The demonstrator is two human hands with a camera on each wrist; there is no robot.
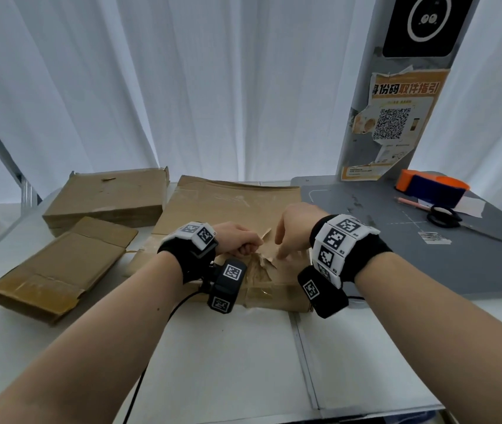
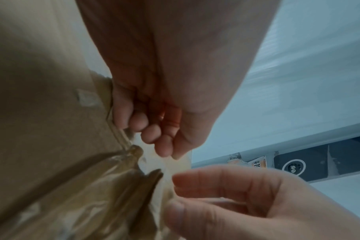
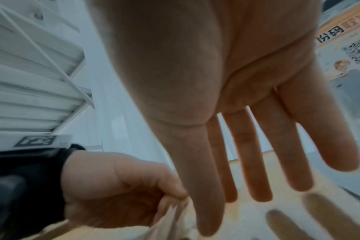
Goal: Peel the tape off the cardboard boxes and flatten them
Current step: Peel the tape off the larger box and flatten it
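A flat brown cardboard box (image 1: 231, 206) lies in the middle of the white table, its near top torn and wrinkled with clear tape. My left hand (image 1: 237, 240) is curled into a fist and grips a lifted strip of tape (image 1: 264, 237) above the box's near part. The left wrist view shows the fingers (image 2: 158, 129) pinching the translucent tape (image 2: 164, 164). My right hand (image 1: 292, 234) is just right of it, fingers straight and pointing down at the box top. In the right wrist view the right hand (image 3: 247, 154) is spread, with the left hand (image 3: 123, 191) beside it.
Two more cardboard boxes sit at the left, one at the back (image 1: 106, 200) and one nearer (image 1: 60, 267). A grey mat (image 1: 396, 240) at the right carries scissors (image 1: 448, 217), a pen (image 1: 411, 201) and an orange-blue tape dispenser (image 1: 430, 186). A grey post with a poster (image 1: 396, 117) stands behind.
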